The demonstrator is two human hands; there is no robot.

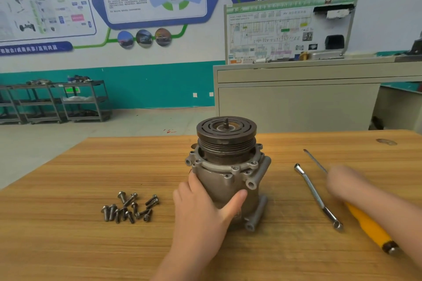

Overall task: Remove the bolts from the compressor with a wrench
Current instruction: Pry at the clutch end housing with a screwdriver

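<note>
While the compressor point(228, 175) stands upright near the middle of the wooden surface point(68, 246), pulley end up, the left hand point(201, 210) steadies its housing: the thumb reaches across the near face and the fingers point(194, 182) curl round the left flank, gripping the body. To the left of that hand lies a loose heap of bolts point(130, 209), well apart from the compressor. On the right, a slim steel wrench point(317, 196) lies flat on the wood, its far end nearer the compressor's top. Just beyond it lies a screwdriver point(365, 219) with a yellow handle and a thin shaft pointing away. The right hand point(344, 185) is over that screwdriver, so smeared with blur that I cannot tell whether its fingers are spread or curled, or touching the tool at all.
</note>
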